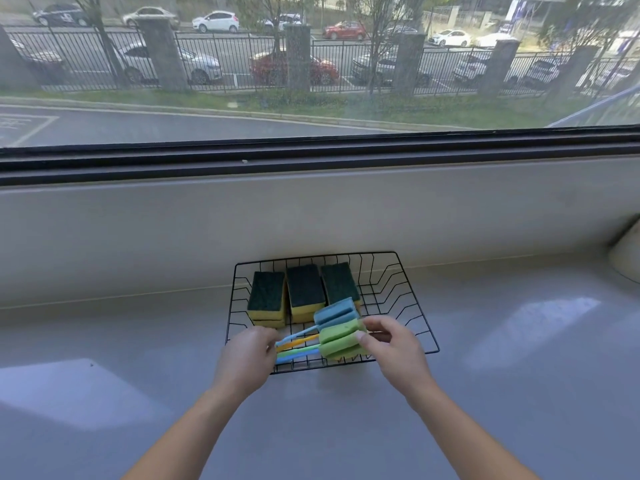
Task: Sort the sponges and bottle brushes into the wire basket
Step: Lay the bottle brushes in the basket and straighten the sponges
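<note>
Centrally, in the lower middle of the frame, a black wire basket (398, 271) sits on a pale grey surface (502, 341) below a wide window (311, 64). Three sponges (304, 292), each dark green on top and yellow beneath, stand side by side along the basket's far half; no brand, label or lettering can be read on them or on anything else indoors. Several bottle brushes (337, 336) lie bundled across the near half of the basket, foam heads blue and green toward the right, thin handles in blue, orange and green running left. The left hand (247, 358) closes its fingers (268, 336) over the handle ends at the basket's near left edge. The right hand (394, 348) pinches the green foam heads between thumb and fingers (372, 323), partly curled, not fully shut. Both bare forearms enter from the bottom of the frame. Across the upper frame, beyond the glass, parked cars (214, 20) stand behind a dark railing fence (225, 57); painted road markings at the middle left are too blurred to read.
</note>
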### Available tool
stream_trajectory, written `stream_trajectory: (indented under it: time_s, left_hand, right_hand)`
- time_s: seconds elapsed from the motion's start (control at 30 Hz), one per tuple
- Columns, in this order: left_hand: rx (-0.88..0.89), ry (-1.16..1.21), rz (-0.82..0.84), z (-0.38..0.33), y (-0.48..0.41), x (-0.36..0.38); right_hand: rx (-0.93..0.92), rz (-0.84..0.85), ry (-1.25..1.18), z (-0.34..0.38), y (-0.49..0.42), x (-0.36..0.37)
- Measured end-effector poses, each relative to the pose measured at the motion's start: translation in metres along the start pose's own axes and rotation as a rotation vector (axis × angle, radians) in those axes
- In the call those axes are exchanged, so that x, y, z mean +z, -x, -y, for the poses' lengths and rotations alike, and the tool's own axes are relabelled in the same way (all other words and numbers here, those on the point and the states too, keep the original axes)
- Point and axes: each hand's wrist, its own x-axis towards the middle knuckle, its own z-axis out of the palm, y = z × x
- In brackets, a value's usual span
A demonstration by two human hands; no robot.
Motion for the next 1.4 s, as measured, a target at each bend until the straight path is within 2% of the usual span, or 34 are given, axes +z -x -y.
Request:
stream_trajectory:
  time_s: [0.1,0.17,0.27,0.4,0.5,0.6,0.8,0.97,1.07,1.2,1.4]
  left_hand:
    - [-0.025,0.179,-0.175,0.0,0.007,0.0]
    - [0.004,0.248,-0.191,-0.005,0.008,0.002]
    - [0.054,0.307,-0.045,-0.022,0.008,0.009]
    - [0.047,0.306,0.147,-0.048,0.0,0.019]
    - [0.056,0.291,0.176,-0.061,-0.007,0.025]
    - [0.05,0.276,0.187,-0.063,-0.011,0.032]
    - [0.054,0.193,0.161,-0.055,-0.01,0.038]
    - [0.066,0.199,0.156,-0.052,-0.008,0.038]
    - [0.065,0.196,0.143,-0.053,-0.006,0.038]
    - [0.059,0.204,0.147,-0.055,-0.004,0.038]
    - [0.034,0.299,0.182,-0.061,-0.011,0.038]
  right_hand:
    - [0.033,-0.078,-0.016,-0.002,-0.003,-0.008]
    - [0.085,-0.053,-0.035,0.001,-0.008,-0.01]
    - [0.161,0.057,-0.031,0.012,-0.02,-0.005]
    - [0.267,0.209,0.218,0.025,-0.04,0.006]
    - [0.3,0.299,0.38,0.032,-0.046,0.013]
    - [0.342,0.36,0.395,0.028,-0.05,0.019]
    - [0.283,0.362,0.493,0.02,-0.052,0.024]
    - [0.269,0.401,0.426,0.017,-0.051,0.022]
    - [0.244,0.31,0.377,0.015,-0.049,0.018]
    - [0.176,0.39,0.312,0.01,-0.04,0.022]
    - [0.174,0.404,0.203,0.007,-0.039,0.017]
